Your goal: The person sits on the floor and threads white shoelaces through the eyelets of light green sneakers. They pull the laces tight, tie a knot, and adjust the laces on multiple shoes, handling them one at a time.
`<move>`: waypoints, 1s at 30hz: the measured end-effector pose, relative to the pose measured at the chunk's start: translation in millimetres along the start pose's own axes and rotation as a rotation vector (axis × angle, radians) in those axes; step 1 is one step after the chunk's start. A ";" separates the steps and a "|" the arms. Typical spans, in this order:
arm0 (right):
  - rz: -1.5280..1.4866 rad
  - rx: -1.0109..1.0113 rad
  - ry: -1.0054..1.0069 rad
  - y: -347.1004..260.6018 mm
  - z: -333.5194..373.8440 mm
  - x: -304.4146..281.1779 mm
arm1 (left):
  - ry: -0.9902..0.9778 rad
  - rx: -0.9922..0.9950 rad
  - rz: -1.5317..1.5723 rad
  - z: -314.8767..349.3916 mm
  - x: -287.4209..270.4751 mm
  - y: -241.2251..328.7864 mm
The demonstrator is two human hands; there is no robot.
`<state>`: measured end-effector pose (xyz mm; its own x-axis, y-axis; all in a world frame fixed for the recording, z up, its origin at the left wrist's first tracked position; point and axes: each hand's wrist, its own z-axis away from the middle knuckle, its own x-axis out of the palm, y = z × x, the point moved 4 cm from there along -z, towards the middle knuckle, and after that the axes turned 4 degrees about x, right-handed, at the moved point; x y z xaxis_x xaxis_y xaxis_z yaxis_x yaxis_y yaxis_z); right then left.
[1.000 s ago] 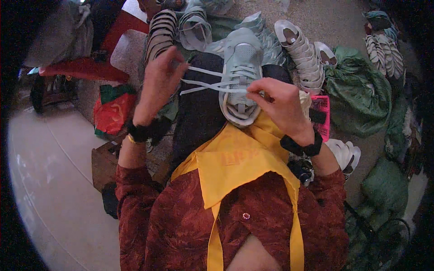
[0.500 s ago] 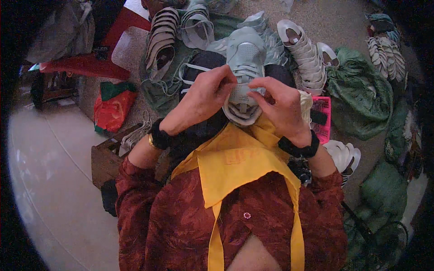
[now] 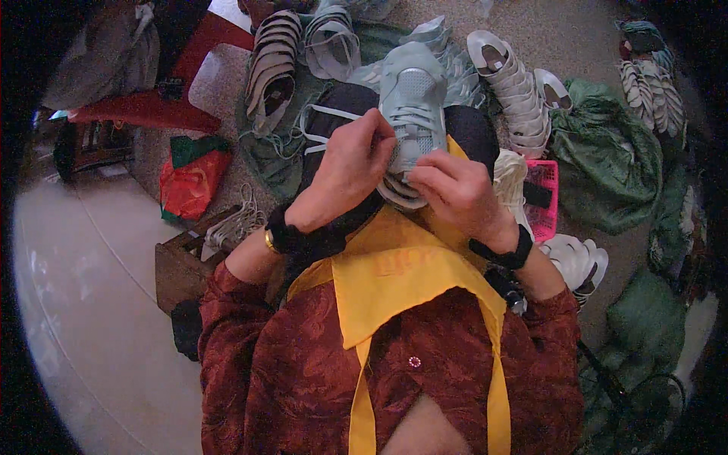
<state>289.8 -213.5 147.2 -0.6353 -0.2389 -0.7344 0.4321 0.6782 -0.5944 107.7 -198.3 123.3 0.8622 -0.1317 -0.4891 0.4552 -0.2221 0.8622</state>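
Your left grip (image 3: 345,171) and right grip (image 3: 464,196) are closed at the sneaker (image 3: 413,83), contents hidden; faint print (image 3: 398,263) marks the apron (image 3: 402,292) below it.

Small shoe workshop, by the look of it. From where I stand: nested row of white shoe uppers (image 3: 516,95) on speckled grey floor (image 3: 572,38); dark-green woven sack (image 3: 603,159) beside them; brown wooden box (image 3: 174,274) with thin white laces (image 3: 233,225); yellow cloth apron (image 3: 390,292) worn; pale grey-green lace-up shoe (image 3: 413,85) over dark trousers (image 3: 472,130).
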 end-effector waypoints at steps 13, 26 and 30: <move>-0.073 0.037 0.051 3.3 2.4 -3.5 | -0.014 0.005 -0.156 -9.8 3.0 4.2; -0.127 0.124 0.058 2.7 4.7 -4.7 | -0.147 0.068 -0.112 -19.7 3.3 -2.9; -0.202 0.333 0.092 6.3 0.3 -12.1 | -0.104 0.040 0.003 -16.0 5.4 -9.4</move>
<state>300.4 -206.6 152.2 -0.7771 -0.2707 -0.5681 0.4665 0.3581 -0.8088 111.7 -181.5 114.7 0.8347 -0.2319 -0.4995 0.4417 -0.2598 0.8587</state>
